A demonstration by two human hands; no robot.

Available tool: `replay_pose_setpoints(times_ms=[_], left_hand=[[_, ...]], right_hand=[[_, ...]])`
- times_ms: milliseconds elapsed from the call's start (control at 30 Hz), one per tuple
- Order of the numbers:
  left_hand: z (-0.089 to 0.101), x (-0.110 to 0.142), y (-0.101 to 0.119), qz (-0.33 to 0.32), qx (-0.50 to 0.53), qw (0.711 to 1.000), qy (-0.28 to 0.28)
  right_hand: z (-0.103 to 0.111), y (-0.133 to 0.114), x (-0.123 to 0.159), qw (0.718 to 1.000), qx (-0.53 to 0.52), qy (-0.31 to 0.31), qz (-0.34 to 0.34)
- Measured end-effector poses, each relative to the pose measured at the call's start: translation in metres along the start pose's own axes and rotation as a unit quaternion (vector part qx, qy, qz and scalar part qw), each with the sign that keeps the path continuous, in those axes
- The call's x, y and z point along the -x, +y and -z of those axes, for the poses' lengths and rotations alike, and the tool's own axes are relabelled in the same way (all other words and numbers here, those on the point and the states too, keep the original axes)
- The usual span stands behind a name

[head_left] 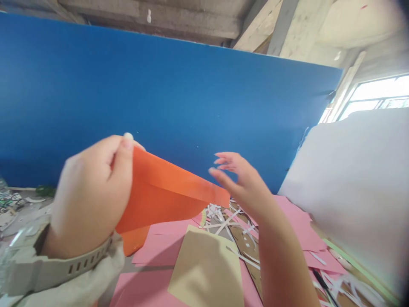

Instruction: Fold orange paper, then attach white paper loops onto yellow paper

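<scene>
Wristband: pale, on the left wrist, below and left of the orange sheet.
Left hand [96, 187]: at the left end of the orange sheet, its thumb and fingers pinching the upper corner.
Orange sheet [166, 183]: held up at a slant, running from the left hand down toward the right.
Right hand [239, 175]: near the orange sheet's right end, open, thumb parted from slightly curled fingers, pinching nothing; slightly blurred.
Cream sheet [207, 266]: below the orange sheet, lying over pink paper [171, 243].
White strips [223, 219]: loosely scattered below the orange sheet's right end.
White panel [354, 170]: well to the right of the orange sheet.
Blue panel [179, 94]: upright behind the orange sheet.
Window [370, 96]: beyond, up and right of the orange sheet.
</scene>
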State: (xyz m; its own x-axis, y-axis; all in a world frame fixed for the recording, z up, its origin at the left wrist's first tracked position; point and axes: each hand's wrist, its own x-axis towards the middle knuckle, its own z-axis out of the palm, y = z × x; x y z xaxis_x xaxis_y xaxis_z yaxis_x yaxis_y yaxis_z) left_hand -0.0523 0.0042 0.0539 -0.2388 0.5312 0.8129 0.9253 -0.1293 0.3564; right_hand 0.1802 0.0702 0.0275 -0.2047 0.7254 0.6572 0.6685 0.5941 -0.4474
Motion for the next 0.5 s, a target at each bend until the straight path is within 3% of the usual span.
replay_pose_setpoints(times_ms=[100, 167, 267, 500], left_hand=[[-0.002, 0.005, 0.014, 0.009, 0.044, 0.992, -0.117], [-0.003, 0.007, 0.019, 0.025, 0.051, 0.988, -0.147], [-0.006, 0.007, 0.019, 0.033, 0.04, 0.985, -0.162], [-0.006, 0.004, 0.018, 0.026, 0.064, 0.985, -0.156]], right_hand=[[-0.016, -0.036, 0.011, 0.987, 0.014, -0.093, 0.133], [-0.024, -0.05, 0.015, 0.976, 0.04, -0.125, 0.176], [-0.031, -0.055, 0.015, 0.968, 0.065, -0.14, 0.197], [-0.04, -0.051, 0.009, 0.965, 0.117, -0.108, 0.209]])
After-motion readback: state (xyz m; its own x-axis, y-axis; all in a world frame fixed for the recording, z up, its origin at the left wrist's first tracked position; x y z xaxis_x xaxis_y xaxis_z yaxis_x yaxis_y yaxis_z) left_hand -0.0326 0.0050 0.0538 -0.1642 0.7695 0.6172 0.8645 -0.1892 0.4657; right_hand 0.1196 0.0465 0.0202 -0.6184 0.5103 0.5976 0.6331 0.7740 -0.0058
